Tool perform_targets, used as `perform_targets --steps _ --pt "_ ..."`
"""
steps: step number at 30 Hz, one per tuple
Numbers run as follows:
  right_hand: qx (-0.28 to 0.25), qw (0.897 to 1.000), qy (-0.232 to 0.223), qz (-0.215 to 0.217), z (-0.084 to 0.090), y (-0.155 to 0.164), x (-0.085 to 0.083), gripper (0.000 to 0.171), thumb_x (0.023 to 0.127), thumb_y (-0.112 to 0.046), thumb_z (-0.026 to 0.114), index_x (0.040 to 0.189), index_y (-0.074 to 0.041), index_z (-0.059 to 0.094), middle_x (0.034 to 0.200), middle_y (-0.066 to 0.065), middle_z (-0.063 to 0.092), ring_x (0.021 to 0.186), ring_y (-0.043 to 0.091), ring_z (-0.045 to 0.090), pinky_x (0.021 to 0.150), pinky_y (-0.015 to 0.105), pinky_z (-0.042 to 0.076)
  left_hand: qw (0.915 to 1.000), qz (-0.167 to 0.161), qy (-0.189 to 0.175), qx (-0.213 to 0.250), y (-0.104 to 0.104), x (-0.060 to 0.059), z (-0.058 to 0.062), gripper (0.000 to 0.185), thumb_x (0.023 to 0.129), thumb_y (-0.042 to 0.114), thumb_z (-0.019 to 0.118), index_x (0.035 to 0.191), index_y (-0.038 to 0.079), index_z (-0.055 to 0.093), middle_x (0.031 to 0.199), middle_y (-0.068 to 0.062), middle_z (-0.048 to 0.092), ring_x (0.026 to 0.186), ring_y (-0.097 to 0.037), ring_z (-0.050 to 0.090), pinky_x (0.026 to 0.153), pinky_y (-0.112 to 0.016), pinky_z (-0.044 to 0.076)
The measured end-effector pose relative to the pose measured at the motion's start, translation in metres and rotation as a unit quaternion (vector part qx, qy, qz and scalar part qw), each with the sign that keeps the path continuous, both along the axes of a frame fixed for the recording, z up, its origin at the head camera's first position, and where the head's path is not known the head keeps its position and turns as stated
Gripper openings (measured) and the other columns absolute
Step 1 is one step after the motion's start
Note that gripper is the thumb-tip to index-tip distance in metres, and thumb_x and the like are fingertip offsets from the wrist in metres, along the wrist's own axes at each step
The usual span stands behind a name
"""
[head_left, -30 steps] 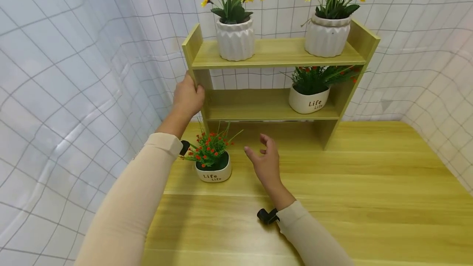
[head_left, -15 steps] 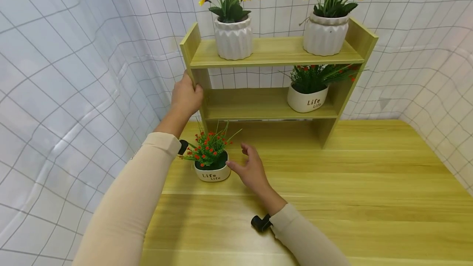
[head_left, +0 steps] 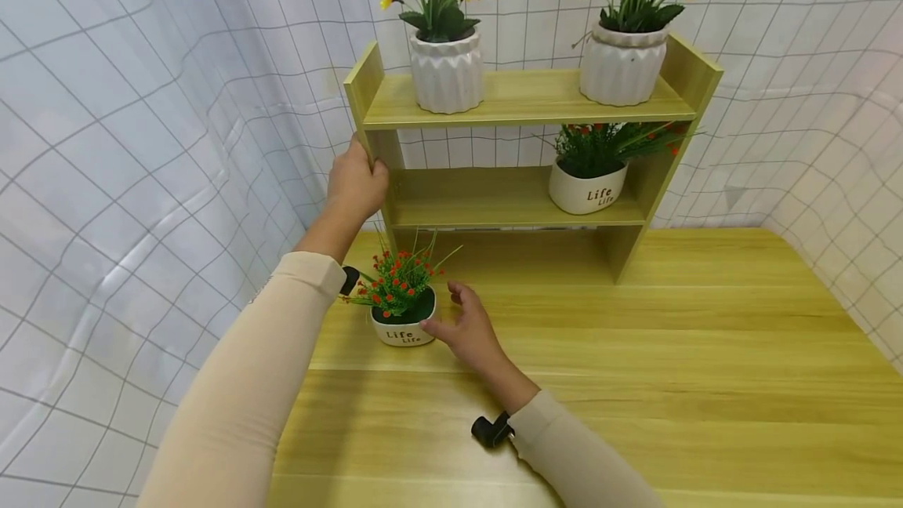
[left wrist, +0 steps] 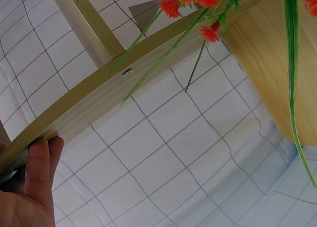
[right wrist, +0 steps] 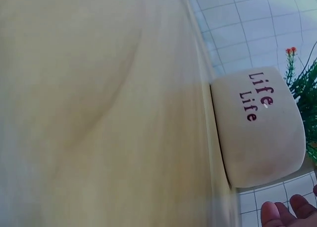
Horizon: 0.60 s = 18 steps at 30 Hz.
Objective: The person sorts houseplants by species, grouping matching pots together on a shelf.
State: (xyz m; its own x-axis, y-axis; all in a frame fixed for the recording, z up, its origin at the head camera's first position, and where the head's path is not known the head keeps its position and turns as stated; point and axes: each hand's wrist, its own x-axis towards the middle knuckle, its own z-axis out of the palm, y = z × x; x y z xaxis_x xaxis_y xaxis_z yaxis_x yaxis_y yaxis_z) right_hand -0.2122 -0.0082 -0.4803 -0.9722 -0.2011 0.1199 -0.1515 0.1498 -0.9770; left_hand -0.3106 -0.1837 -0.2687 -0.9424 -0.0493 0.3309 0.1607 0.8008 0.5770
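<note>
Partway along, by the look of it: three pots already up on the wooden shelf unit (head_left: 518,96) in the upper centre of the head view, namely two white ribbed pots of yellow flowers (head_left: 447,73) on the top board and a "Life" pot with red sprigs (head_left: 588,188) at the right end of the middle board. Left end of that board bare. One more small "Life" pot (head_left: 404,326), green with red buds, down on the table (head_left: 670,351) at lower centre-left, just in front of the unit's left upright. Not lifted yet. Left hand (head_left: 355,183) wrapped round the front edge of that upright, fingers (left wrist: 39,170) curled over the wood in the wrist view. Right hand (head_left: 467,328) spread, fingers relaxed and apart, thumb tip at or just beside the pot's right wall; real contact hard to call. Nothing clamped in it. Against the frame a second back: right hand further left and lower, close against the pot instead of hovering well to its right; left hand and pots much as then.
</note>
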Motion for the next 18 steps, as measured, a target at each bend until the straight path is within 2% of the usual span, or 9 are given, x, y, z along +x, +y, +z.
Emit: perform_targets --steps 7,12,18 --pt "-0.002 1.0 -0.003 0.009 -0.0012 -0.0057 -0.0014 0.086 0.082 -0.024 0.082 0.15 -0.001 0.035 0.153 0.015 0.037 0.139 0.032 0.035 0.108 0.049 0.037 1.0 -0.002 0.006 0.001 -0.0004 -0.0014 0.0006 0.041 0.102 0.016 0.043 0.139 0.001 0.042 0.123 -0.028 0.061 0.11 -0.044 0.061 0.086 -0.054 0.051" --pt "0.005 1.0 -0.008 0.013 -0.0029 -0.009 -0.0021 0.085 0.082 -0.025 0.082 0.149 -0.002 0.035 0.152 0.014 0.036 0.138 0.032 0.036 0.107 0.048 0.039 0.9999 -0.004 0.01 0.002 -0.0004 -0.0011 0.0016 0.04 0.101 0.016 0.043 0.138 0.0 0.042 0.123 -0.029 0.06 0.11 -0.044 0.061 0.086 -0.054 0.051" --pt "0.019 0.999 -0.011 0.023 -0.0052 -0.011 -0.0008 0.086 0.082 -0.027 0.081 0.149 0.001 0.035 0.151 0.018 0.035 0.139 0.034 0.035 0.106 0.049 0.039 0.9999 -0.008 0.002 0.007 -0.0019 0.0007 0.0006 0.04 0.102 0.016 0.042 0.139 0.001 0.042 0.124 -0.028 0.06 0.11 -0.043 0.061 0.085 -0.053 0.051"
